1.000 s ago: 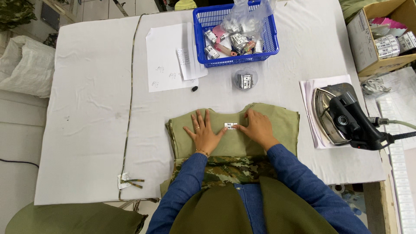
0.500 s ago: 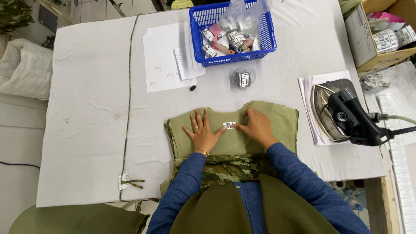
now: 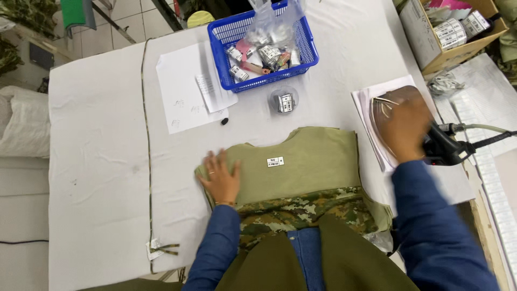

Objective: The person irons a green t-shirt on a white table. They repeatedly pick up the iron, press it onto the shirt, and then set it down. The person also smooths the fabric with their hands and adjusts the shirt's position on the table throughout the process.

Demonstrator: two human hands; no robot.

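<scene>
We saw the olive-green garment [image 3: 301,161] lying flat on the white table [image 3: 97,161], its near edge overlapping a camouflage-patterned cloth [image 3: 301,213] at the person's waist. A small white label [image 3: 275,161] lay on the garment near its neckline, touched by neither hand.

The left hand [image 3: 221,177] rested palm down on the garment's left edge, fingers spread wide and flat, gripping nothing (it simply pressed the fabric against the table).

The right hand [image 3: 406,126] was well apart from the garment, out at the right side of the table, laid over the handle of the iron [image 3: 431,141]. The fingers curled downward around the handle, though motion blur kept us from telling how firmly they closed on it. The iron stood on a pale sheet [image 3: 369,105], with its cord [image 3: 484,129] running off to the right.

Beyond the garment, a small clear round container [image 3: 284,100] of tags sat near the neckline, and behind it a blue basket [image 3: 307,51] held tagged packets and a plastic bag. White papers [image 3: 180,89] lay just left of the basket, a small dark object [image 3: 224,121] beside them. A cardboard box [image 3: 425,37] stood at the far right corner.
</scene>
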